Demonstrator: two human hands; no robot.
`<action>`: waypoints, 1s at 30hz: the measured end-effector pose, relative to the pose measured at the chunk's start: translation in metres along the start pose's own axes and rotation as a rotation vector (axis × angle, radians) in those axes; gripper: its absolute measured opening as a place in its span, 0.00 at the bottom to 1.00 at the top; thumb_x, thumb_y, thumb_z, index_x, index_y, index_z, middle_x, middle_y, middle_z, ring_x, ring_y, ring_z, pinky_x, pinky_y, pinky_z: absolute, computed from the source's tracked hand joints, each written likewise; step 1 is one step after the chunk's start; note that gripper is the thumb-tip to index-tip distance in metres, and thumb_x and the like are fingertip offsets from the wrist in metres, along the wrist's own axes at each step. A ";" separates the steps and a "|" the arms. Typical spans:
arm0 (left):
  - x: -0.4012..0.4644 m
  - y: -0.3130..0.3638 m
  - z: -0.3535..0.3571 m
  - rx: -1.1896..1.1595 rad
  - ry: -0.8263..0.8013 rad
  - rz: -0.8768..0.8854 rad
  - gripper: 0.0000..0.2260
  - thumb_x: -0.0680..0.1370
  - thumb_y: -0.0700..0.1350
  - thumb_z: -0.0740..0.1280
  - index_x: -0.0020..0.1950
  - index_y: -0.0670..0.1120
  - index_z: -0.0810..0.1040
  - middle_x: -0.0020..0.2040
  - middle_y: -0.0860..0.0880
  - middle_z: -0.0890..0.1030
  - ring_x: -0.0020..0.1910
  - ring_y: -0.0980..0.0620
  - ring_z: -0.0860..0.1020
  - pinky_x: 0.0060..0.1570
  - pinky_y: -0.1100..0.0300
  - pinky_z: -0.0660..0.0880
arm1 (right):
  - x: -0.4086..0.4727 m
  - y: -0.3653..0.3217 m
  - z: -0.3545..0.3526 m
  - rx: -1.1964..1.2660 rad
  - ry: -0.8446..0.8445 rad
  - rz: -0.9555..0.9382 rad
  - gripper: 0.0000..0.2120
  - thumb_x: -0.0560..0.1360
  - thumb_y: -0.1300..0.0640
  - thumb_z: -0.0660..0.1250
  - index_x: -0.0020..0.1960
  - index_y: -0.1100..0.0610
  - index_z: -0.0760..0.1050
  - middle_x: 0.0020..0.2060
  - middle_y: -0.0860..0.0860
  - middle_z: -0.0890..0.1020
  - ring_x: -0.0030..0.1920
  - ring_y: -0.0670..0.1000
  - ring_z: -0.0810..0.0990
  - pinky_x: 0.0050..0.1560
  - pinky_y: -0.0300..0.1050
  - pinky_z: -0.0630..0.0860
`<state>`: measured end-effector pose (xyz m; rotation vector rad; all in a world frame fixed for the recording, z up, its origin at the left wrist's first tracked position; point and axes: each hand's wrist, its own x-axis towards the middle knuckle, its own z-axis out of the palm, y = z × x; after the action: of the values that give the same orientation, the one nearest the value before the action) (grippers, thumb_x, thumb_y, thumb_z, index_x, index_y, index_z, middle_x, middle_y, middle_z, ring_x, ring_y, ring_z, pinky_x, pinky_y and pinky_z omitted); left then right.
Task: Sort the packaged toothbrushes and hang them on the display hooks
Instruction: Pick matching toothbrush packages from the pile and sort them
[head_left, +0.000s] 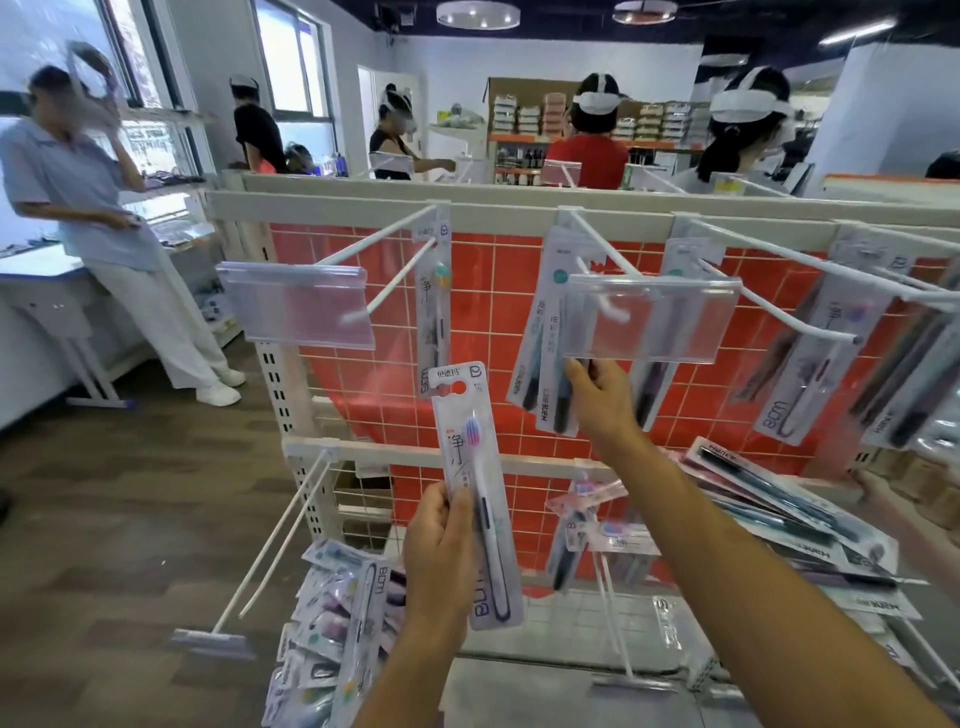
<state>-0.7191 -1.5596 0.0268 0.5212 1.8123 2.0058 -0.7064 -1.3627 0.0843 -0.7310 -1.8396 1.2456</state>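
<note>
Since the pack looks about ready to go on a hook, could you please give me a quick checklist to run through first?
1. Left hand grips the toothbrush pack firmly: ok.
2. Pack's hang hole is unobstructed: ok.
3. Upper-left hook has room, holding one pack: ok.
4. That hanging pack matches the held one: cannot tell.
5. Right hand is free to help: not ok, it touches the middle price tag holder.

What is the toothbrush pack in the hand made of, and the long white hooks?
The toothbrush pack held by the left hand looks like glossy printed card under clear plastic; it shines. The hooks look like white-coated metal wire: thin, straight and smooth, though that is a guess.
</note>
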 end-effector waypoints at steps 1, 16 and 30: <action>-0.001 0.000 -0.001 -0.002 -0.003 -0.010 0.11 0.81 0.50 0.59 0.49 0.43 0.76 0.42 0.44 0.81 0.38 0.51 0.81 0.36 0.63 0.79 | -0.001 -0.002 0.002 0.022 -0.010 0.022 0.09 0.81 0.57 0.59 0.46 0.60 0.74 0.45 0.64 0.80 0.44 0.58 0.82 0.47 0.57 0.81; -0.005 0.006 -0.016 -0.074 -0.014 -0.160 0.10 0.81 0.41 0.60 0.50 0.45 0.81 0.47 0.41 0.83 0.50 0.39 0.81 0.53 0.40 0.78 | -0.079 0.058 0.005 -0.059 0.121 0.215 0.05 0.79 0.53 0.61 0.54 0.53 0.70 0.51 0.50 0.78 0.52 0.51 0.77 0.51 0.46 0.77; -0.006 0.027 -0.026 -0.189 -0.031 -0.166 0.10 0.81 0.40 0.61 0.51 0.43 0.82 0.45 0.39 0.84 0.44 0.40 0.83 0.46 0.44 0.80 | -0.132 -0.009 0.019 0.227 -0.413 0.227 0.06 0.78 0.58 0.64 0.53 0.55 0.78 0.47 0.61 0.81 0.47 0.60 0.80 0.51 0.60 0.78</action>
<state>-0.7283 -1.5868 0.0508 0.3314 1.5713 2.0157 -0.6528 -1.4807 0.0513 -0.5989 -1.9266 1.8312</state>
